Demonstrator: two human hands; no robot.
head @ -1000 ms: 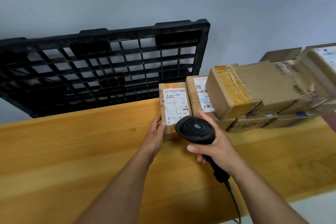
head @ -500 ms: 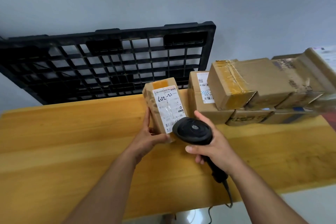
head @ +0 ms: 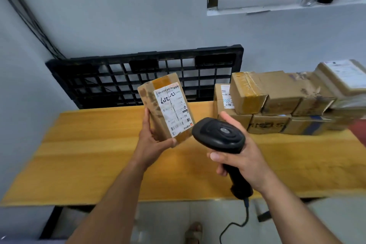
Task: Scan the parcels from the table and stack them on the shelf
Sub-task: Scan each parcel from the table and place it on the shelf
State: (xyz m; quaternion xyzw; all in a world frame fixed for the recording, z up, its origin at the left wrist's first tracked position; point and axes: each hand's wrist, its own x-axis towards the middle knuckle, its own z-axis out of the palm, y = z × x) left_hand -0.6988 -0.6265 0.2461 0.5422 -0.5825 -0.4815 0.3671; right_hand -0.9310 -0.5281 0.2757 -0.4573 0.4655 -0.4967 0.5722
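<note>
The left hand (head: 152,142) holds a small cardboard parcel (head: 165,110) in the air above the wooden bench (head: 89,156), tilted, its grip closed around the lower left corner with the thumb across the bottom edge. A white shipping label (head: 174,112) faces the camera; handwriting on it reads roughly "652-21", and barcodes run along its lower edge, with the smaller print too blurred to read. Orange-brown tape crosses the parcel's top and bottom ends. The right hand (head: 243,162) has its grip wrapped around the handle of a black barcode scanner (head: 219,136), whose head sits just right of the parcel's lower corner; a black cable (head: 235,226) hangs from the handle. More cardboard parcels (head: 277,99) are stacked on the right of the bench; one carries a white label with a QR code, and another shows dark lettering that cannot be made out. A black plastic pallet (head: 122,77) leans on the grey wall behind the bench
</note>
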